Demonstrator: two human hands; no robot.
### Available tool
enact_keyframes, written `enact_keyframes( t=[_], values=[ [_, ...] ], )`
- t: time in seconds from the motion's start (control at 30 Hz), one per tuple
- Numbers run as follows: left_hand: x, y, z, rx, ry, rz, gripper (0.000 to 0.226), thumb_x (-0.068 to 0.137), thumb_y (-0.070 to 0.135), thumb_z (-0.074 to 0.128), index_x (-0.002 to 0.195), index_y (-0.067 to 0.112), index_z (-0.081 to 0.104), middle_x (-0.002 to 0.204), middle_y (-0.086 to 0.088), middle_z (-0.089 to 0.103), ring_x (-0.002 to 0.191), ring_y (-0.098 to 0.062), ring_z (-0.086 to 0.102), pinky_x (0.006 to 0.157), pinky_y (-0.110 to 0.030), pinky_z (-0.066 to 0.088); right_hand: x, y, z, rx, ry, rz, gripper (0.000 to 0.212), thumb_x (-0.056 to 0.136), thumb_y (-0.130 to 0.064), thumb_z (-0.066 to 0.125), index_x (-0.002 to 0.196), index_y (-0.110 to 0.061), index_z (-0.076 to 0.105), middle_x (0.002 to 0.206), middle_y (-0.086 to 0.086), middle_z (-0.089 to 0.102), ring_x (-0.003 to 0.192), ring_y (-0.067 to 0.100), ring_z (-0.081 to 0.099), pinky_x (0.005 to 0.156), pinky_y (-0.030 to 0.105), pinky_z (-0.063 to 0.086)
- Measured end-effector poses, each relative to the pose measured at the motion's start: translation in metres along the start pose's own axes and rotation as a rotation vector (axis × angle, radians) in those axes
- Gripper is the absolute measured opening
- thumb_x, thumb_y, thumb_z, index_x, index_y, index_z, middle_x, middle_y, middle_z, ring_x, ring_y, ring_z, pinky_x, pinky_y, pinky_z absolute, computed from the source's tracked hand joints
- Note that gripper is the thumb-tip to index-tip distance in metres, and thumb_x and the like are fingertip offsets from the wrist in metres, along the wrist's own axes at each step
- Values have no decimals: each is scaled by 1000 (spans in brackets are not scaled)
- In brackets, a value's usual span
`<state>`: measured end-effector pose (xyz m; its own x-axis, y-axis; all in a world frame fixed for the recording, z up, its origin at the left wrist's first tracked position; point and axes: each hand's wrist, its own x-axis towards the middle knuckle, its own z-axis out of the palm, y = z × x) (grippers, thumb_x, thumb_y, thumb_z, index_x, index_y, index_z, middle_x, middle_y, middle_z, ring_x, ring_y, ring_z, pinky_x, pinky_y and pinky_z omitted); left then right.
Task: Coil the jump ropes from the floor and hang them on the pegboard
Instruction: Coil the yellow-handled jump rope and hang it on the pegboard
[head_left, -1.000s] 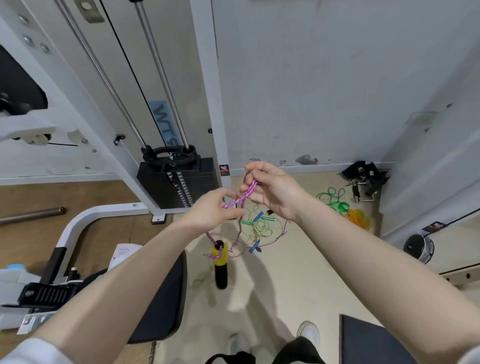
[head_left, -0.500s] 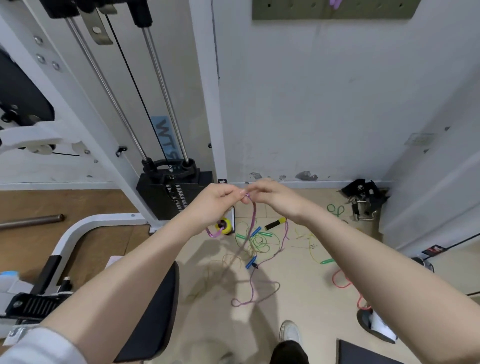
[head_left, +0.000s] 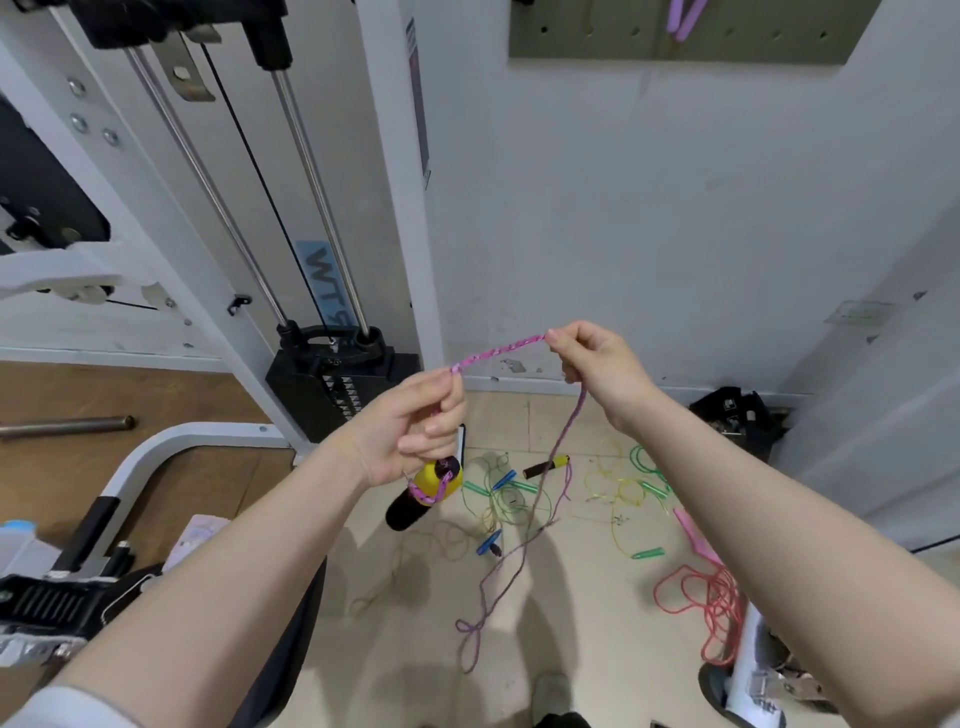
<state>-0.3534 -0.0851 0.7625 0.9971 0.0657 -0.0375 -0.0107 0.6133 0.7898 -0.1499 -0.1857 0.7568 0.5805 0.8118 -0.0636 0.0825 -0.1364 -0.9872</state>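
Pink rope (head_left: 498, 352) pinched between both hands (taut).

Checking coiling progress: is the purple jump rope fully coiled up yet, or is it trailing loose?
Trailing loose. A short stretch of purple jump rope spans left hand and right hand; the rest hangs uncoiled toward the floor.

I have only one view, from the head-worn wide-angle camera, looking forward and down from standing height. It faces the white wall (head_left: 649, 208), with the pegboard (head_left: 597, 36) at the top edge and the floor (head_left: 571, 597) below, close to my forearms.
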Motion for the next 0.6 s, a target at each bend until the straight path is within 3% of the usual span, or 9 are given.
enact_keyframes(
  t=[0.07,0.13,0.23,0.33,0.37,0.43,0.5,0.53,0.6],
  values=[
    [5,7,4,-193,-190,48,28,96,25,48,119,16,60,73,-1,65,36,-4,31,41,-16,20,0,11,-1,-147,-42,-20,25,92,-23,55,69,-17,49,59,-2,38,54,10,34,53,17,32],
    [5,17,7,-337,-246,62,41,100,22,39,140,20,40,91,-11,69,39,-6,35,41,-18,19,-2,24,-3,-325,-135,-29,28,95,-25,51,68,-16,49,60,-2,41,56,10,38,54,16,34],
    [-2,26,8,-154,37,91,52,90,23,58,137,37,41,87,-6,72,28,-3,24,32,-14,19,-6,47,-5,-540,-320,-2,33,97,-30,43,68,-18,52,64,2,51,63,17,48,65,29,39],
    [-7,27,6,-19,441,220,63,93,-1,36,138,42,35,100,-10,72,29,0,36,30,-9,25,-13,53,-2,-711,-439,10,36,99,-32,39,66,-21,52,71,7,57,69,21,52,69,32,41],
    [-8,27,6,-41,515,235,70,91,-7,27,141,42,31,107,-12,70,37,-3,50,35,-9,36,-17,49,1,-770,-502,2,36,99,-32,38,69,-20,53,74,9,58,70,21,52,69,31,40],
    [-9,22,5,-87,556,245,83,86,-18,19,143,43,24,116,-17,65,73,-22,71,65,-21,56,-23,34,13,-928,-684,-47,35,99,-34,37,79,-16,60,82,9,61,75,19,49,70,29,37],
    [-9,16,2,-30,597,202,95,80,-25,16,143,47,19,128,-16,57,105,-33,64,92,-33,50,-33,11,31,-1078,-875,-132,37,99,-35,37,85,-14,64,84,3,63,74,14,47,69,26,36],
    [-8,11,-1,52,618,155,101,77,-27,15,142,49,15,133,-12,54,114,-31,59,97,-35,48,-39,-1,41,-1113,-929,-198,35,99,-34,39,79,-15,61,76,-1,59,69,13,45,66,25,33],
    [-7,1,-5,251,649,46,108,71,-29,15,142,52,12,136,-2,53,124,-21,52,85,-30,42,-51,-27,57,-1096,-952,-356,34,96,-26,46,64,-16,46,58,-4,44,54,9,39,56,25,28]
  ],
)
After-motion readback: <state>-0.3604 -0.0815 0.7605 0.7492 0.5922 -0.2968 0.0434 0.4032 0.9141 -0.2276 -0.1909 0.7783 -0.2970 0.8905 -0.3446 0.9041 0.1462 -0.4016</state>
